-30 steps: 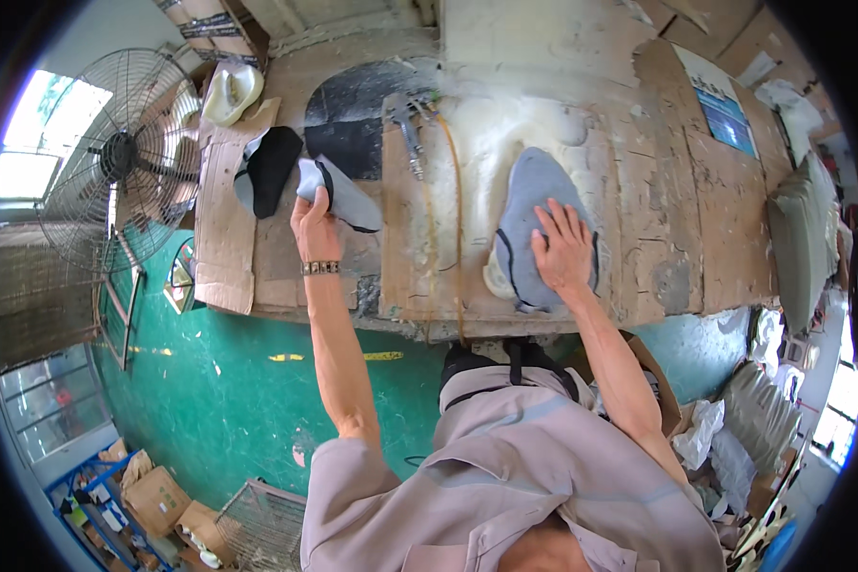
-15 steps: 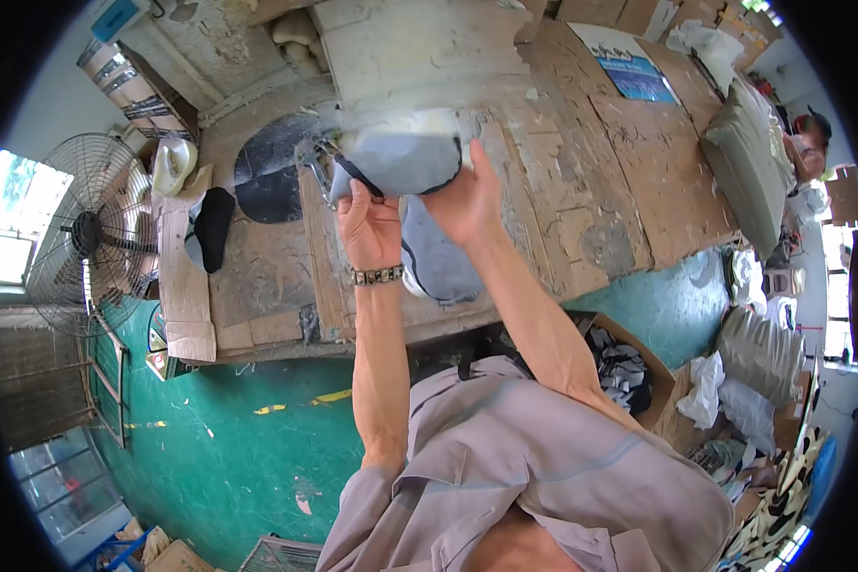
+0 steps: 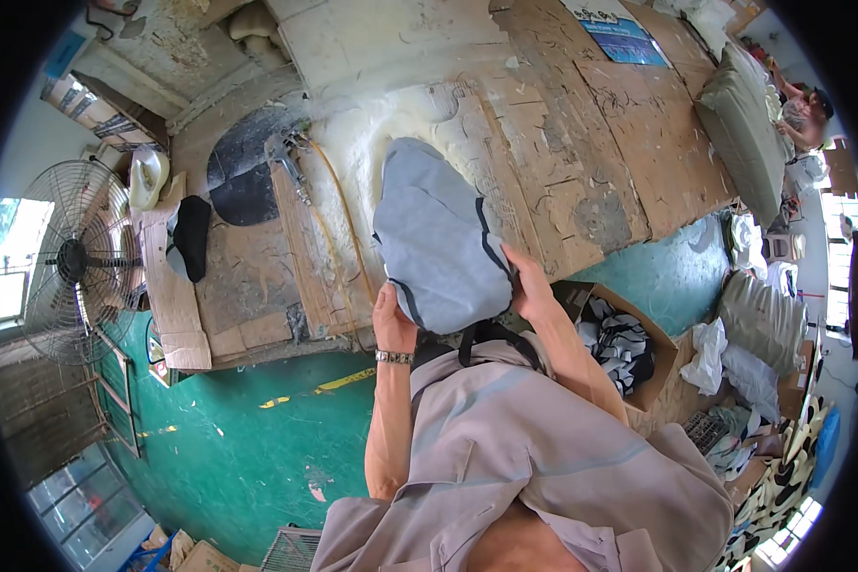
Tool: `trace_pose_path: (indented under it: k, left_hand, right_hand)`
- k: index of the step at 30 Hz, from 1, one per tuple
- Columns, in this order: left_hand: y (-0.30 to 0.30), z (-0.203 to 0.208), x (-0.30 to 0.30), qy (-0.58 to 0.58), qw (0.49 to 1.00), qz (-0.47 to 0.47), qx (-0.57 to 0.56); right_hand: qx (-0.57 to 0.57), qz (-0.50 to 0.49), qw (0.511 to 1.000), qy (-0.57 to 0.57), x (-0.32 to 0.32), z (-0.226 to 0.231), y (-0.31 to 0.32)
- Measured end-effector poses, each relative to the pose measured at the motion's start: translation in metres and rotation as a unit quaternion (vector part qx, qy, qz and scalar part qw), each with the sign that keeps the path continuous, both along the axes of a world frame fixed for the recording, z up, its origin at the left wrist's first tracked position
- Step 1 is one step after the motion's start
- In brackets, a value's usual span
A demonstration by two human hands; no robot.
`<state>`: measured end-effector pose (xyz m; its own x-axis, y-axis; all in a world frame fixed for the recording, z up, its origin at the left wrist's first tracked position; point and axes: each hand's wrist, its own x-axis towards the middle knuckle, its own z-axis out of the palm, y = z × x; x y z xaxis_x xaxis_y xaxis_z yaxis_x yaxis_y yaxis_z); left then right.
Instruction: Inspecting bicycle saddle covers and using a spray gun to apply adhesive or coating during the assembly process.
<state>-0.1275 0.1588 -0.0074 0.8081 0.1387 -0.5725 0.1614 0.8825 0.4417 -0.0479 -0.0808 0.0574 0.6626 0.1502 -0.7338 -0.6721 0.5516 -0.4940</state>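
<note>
So on the far left was the fan [image 3: 71, 257], then a black piece [image 3: 193, 236] lying on the bench [image 3: 582, 162], a dark patch [image 3: 248, 195], and a metal tool [image 3: 291, 172] with an orange hose [image 3: 338, 200]. Next came the left hand [image 3: 394, 324], fingers closed on the near left edge of the grey piece [image 3: 439, 243]. That one sat mid-bench, wide end toward the person, near the front edge. Looked like 2 layers to me, going by the black strips not lining up, but I couldn't swear to it. 0.5 s earlier both hands had a grey piece up over another one; now it was down. IMO that meant the pieces were overlapped but not matched up. The right hand [image 3: 534, 286] gripped the right edge, so neither hand was free. Right of that, a box [image 3: 663, 357].
</note>
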Motion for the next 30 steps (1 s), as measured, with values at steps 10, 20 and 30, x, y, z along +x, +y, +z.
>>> trace_pose_path:
  k: [10, 20, 30]
  left_hand:
    - [0.025, -0.038, 0.057, 0.055, 0.957, 0.030, 0.283]
    - [0.037, -0.076, 0.148, 0.207, 0.800, -0.034, 0.562]
    - [0.027, -0.053, 0.122, 0.233, 0.760, 0.006, 0.607]
  right_hand:
    - [-0.060, -0.039, 0.992, -0.101, -0.001, -0.070, -0.006]
    - [-0.281, -0.028, 0.959, -0.033, 0.088, -0.101, 0.019]
    - [-0.642, 0.162, 0.584, -0.470, 0.047, -0.001, 0.092]
